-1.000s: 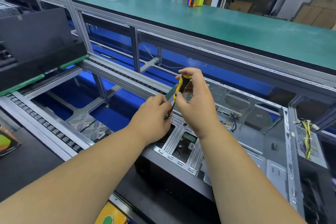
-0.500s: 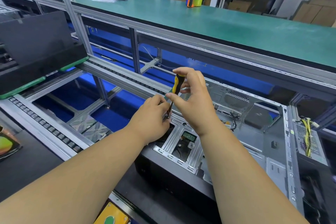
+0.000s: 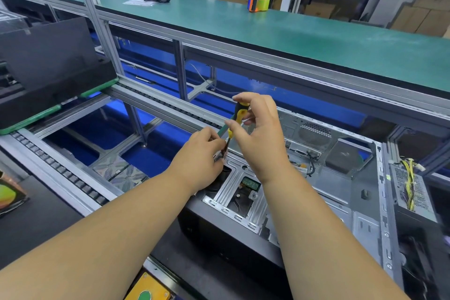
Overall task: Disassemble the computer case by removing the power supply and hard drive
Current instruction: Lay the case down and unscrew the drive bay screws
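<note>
Two hands on one screwdriver (image 3: 237, 118) at the case's (image 3: 341, 192) left corner.
Right hand (image 3: 258, 134) pinches the handle, left hand (image 3: 202, 156) pinches the shaft; a slip could drop the screw.

Open grey-metal computer case (image 3: 341, 192) lying on side on bench, interior facing up. Hard drive (image 3: 243, 196) seated beneath silver bracket at near corner. Power supply (image 3: 411, 192) with yellow wires at right end.

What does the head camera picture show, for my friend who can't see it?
A person's right hand grips a yellow and black screwdriver, while the left hand pinches its shaft, over the metal drive bracket of an open computer case. The case lies on a conveyor workbench under a green shelf.
</note>
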Tool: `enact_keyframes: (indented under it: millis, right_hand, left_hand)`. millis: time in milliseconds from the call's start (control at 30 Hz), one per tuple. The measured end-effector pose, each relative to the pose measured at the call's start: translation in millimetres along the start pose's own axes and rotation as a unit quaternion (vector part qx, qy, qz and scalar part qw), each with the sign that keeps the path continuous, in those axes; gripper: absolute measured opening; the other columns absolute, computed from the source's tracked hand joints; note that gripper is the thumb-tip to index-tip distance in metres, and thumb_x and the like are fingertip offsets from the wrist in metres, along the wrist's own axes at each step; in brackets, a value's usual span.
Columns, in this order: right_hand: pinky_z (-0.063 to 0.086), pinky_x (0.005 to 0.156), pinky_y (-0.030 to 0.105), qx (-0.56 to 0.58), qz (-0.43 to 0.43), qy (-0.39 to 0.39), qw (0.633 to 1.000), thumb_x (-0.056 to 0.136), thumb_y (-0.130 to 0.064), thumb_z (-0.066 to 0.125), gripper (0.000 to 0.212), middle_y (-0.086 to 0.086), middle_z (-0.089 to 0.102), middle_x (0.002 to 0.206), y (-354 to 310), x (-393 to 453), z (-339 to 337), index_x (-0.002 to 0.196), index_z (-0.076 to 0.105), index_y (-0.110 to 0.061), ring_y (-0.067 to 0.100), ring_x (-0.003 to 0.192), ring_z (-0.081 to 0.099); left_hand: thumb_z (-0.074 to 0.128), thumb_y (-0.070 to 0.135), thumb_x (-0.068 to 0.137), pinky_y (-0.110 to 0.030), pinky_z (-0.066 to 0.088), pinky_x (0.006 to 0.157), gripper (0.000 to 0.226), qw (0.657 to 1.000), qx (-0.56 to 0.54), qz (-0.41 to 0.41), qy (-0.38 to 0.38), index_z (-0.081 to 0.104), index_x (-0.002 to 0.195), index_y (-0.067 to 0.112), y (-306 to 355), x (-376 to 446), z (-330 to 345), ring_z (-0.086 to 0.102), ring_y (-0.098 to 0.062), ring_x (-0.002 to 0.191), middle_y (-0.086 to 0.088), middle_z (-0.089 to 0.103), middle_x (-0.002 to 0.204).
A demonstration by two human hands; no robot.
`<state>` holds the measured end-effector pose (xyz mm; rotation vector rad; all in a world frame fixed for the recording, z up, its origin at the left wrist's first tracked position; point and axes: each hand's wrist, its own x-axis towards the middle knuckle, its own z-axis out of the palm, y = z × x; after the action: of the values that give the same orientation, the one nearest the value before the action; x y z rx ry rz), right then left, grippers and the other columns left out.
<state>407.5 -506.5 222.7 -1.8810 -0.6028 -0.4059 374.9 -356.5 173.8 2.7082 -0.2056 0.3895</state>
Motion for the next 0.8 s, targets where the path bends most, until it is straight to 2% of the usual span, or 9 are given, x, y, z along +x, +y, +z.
enact_keyframes:
  millis: [100,233,300,367,467,533,700,800]
  right_hand:
    - [0.053,0.086,0.035,-0.007,0.002,0.013,1.0,0.091,-0.004,0.061,0.042,-0.01,0.048,0.111,-1.2,0.0,0.6,0.12,0.055,-0.033,0.01,0.095,0.056]
    - [0.054,0.089,0.041,0.046,0.032,-0.026,0.998,0.09,0.003,0.043,0.05,-0.007,0.056,0.119,-1.7,-0.8,0.6,0.129,0.049,-0.028,0.009,0.109,0.06]
    - [0.051,0.093,0.037,0.022,0.019,-0.02,0.999,0.091,-0.007,0.051,0.044,-0.008,0.056,0.119,-1.2,-0.8,0.3,0.13,0.05,-0.027,0.006,0.11,0.057]
    - [0.047,0.094,0.024,-0.037,-0.015,-0.007,0.999,0.089,-0.02,0.065,0.045,-0.012,0.05,0.118,1.1,-0.8,0.2,0.131,0.051,-0.03,0.001,0.106,0.052]
    - [0.045,0.083,0.015,-0.052,0.003,-0.005,0.999,0.086,-0.024,0.073,0.051,-0.015,0.046,0.113,2.8,-0.5,1.0,0.129,0.05,-0.038,-0.002,0.095,0.051]
    - [0.043,0.079,0.014,-0.053,0.012,-0.009,0.998,0.088,-0.02,0.072,0.052,-0.017,0.049,0.11,3.5,-1.2,1.0,0.13,0.048,-0.04,-0.003,0.093,0.051]
    - [0.045,0.085,0.02,-0.052,0.022,-0.023,0.998,0.091,-0.016,0.067,0.06,-0.015,0.054,0.115,3.3,-1.7,0.6,0.137,0.04,-0.044,0.001,0.102,0.052]
    - [0.046,0.084,0.02,-0.051,0.028,-0.019,0.998,0.091,-0.016,0.067,0.062,-0.017,0.055,0.115,4.5,-1.3,1.5,0.137,0.037,-0.045,0.0,0.101,0.053]
  left_hand:
    - [0.065,0.025,0.087,-0.028,0.039,0.077,0.016,1.0,0.009,0.003,0.005,0.063,0.103,0.022,0.5,0.9,0.6,0.042,-0.017,0.109,0.006,0.046,0.115]
    - [0.064,0.026,0.088,-0.031,0.043,0.078,0.016,1.0,0.011,0.001,0.001,0.063,0.104,0.022,0.9,1.4,-0.2,0.042,-0.017,0.108,0.006,0.046,0.115]
    - [0.063,0.027,0.089,-0.032,0.045,0.081,0.017,1.0,0.018,0.001,-0.001,0.063,0.105,0.022,0.9,0.8,-1.0,0.042,-0.017,0.108,0.006,0.045,0.116]
    - [0.062,0.029,0.089,-0.033,0.046,0.084,0.019,1.0,0.025,0.0,-0.003,0.062,0.107,0.022,1.0,0.4,-1.1,0.041,-0.017,0.108,0.007,0.045,0.116]
    - [0.062,0.03,0.09,-0.033,0.045,0.085,0.024,0.999,0.036,0.004,0.001,0.063,0.112,0.022,1.9,1.4,-1.2,0.042,-0.018,0.108,0.006,0.047,0.118]
    - [0.062,0.03,0.09,-0.032,0.043,0.084,0.026,0.999,0.047,0.011,0.007,0.063,0.115,0.021,2.4,2.3,-0.3,0.043,-0.019,0.107,0.004,0.048,0.118]
    - [0.061,0.03,0.092,-0.031,0.038,0.083,0.028,0.997,0.067,0.025,0.018,0.062,0.118,0.021,1.7,3.8,2.7,0.042,-0.019,0.107,0.002,0.048,0.119]
    - [0.06,0.029,0.093,-0.03,0.039,0.081,0.024,0.997,0.063,0.028,0.019,0.062,0.116,0.021,0.3,3.9,4.1,0.041,-0.018,0.106,0.002,0.047,0.117]
